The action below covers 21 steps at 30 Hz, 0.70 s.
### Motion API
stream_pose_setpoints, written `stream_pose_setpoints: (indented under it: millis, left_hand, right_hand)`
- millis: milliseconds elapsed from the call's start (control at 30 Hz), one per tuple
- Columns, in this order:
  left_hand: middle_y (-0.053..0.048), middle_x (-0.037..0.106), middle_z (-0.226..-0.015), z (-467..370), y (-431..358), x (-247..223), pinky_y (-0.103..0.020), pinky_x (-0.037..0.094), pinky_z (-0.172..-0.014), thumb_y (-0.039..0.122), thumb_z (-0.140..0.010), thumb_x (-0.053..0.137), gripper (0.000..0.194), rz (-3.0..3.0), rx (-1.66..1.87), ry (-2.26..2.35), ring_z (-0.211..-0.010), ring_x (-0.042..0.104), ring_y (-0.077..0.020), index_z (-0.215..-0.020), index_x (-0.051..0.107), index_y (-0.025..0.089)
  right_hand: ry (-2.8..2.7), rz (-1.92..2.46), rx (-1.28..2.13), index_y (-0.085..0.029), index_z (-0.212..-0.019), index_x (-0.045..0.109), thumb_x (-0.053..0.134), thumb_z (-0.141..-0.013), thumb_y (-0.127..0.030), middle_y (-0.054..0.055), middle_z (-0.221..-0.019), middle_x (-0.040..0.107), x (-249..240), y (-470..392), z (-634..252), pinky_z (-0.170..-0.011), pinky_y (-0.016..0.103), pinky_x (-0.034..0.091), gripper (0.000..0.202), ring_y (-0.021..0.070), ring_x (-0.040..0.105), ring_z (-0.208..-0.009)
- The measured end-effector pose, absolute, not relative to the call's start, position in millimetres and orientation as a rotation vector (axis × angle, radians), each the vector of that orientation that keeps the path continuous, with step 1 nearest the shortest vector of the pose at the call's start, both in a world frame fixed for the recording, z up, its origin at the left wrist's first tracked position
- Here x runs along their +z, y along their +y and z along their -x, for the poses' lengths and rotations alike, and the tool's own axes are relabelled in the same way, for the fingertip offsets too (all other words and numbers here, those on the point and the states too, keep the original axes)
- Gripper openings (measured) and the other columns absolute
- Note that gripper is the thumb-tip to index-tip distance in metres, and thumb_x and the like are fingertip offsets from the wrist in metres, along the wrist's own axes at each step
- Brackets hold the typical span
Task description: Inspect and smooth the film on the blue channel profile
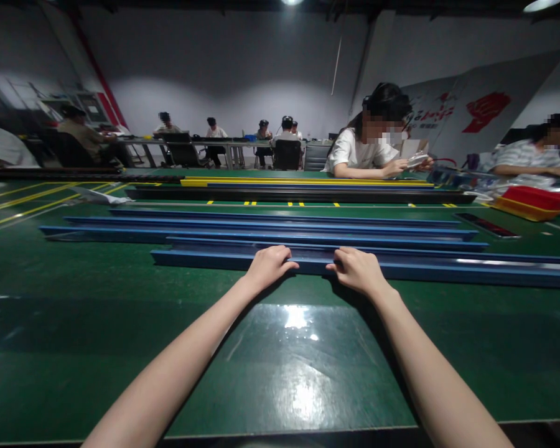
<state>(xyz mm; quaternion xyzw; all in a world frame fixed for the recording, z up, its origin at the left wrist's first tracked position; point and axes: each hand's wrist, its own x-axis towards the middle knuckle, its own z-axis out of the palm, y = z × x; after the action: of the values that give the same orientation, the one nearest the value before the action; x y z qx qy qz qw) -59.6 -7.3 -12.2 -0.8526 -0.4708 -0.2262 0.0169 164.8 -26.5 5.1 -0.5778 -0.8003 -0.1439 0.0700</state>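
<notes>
A long blue channel rail [205, 258] lies across the green table [121, 317], its open trough facing up. My left hand [271, 264] grips its near wall, fingers curled over the edge and thumb on the front side. A short way to the right, my right hand [354, 266] grips the same wall in a like manner, thumb pointing left. Part of the rail's trough shows between the two hands. Just behind lies another blue channel rail [121, 233], parallel to the first and reaching farther left.
Farther back lie a black rail [308, 194] and a yellow strip [261, 181]. A phone [488, 225] and a red tray [534, 200] are at the right; a clear plastic piece [100, 196] is at the left. A person [364, 146] sits across the table holding a small item.
</notes>
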Motion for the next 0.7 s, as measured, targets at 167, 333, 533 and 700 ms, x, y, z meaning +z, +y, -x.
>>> stream_pose_setpoints:
  millis: [167,333,533,700]
  left_hand:
    - [-0.001,0.063,-0.08,59.2,-5.9,-12.2,-0.022,0.037,-0.063,0.043,-0.081,0.053,0.027,2.644,-0.679,-1.48,-0.076,0.057,-0.0145,-0.076,0.059,0.018]
    - [0.0,0.062,-0.08,59.2,-5.8,-13.2,-0.022,0.037,-0.062,0.044,-0.081,0.052,0.027,2.634,-0.677,-1.468,-0.076,0.057,-0.0145,-0.076,0.058,0.018]
    - [-0.001,0.061,-0.083,58.1,-7.5,-16.5,-0.023,0.039,-0.065,0.043,-0.082,0.051,0.026,2.595,-0.653,-1.422,-0.079,0.056,-0.0152,-0.08,0.057,0.018]
    - [-0.001,0.061,-0.084,58.4,-7.6,-18.4,-0.024,0.039,-0.066,0.044,-0.083,0.049,0.027,2.561,-0.621,-1.391,-0.081,0.056,-0.0154,-0.081,0.056,0.018]
  right_hand:
    - [-2.4,1.733,-0.435,-0.019,-0.077,0.058,0.044,-0.082,-0.039,0.004,-0.084,0.064,5.0,-26.6,-164.3,-0.052,0.026,0.022,0.025,0.016,0.057,-0.078]
    - [-2.402,1.735,-0.432,-0.019,-0.076,0.057,0.045,-0.082,-0.039,0.003,-0.084,0.064,5.6,-26.8,-164.0,-0.051,0.026,0.021,0.025,0.0159,0.057,-0.078]
    - [-2.392,1.708,-0.466,-0.018,-0.075,0.056,0.044,-0.082,-0.039,0.004,-0.084,0.064,3.4,-28.0,-163.4,-0.053,0.026,0.024,0.025,0.0173,0.057,-0.08]
    - [-2.413,1.647,-0.5,-0.018,-0.079,0.056,0.041,-0.084,-0.041,0.004,-0.085,0.063,1.3,-29.6,-163.7,-0.057,0.026,0.027,0.028,0.0176,0.057,-0.082]
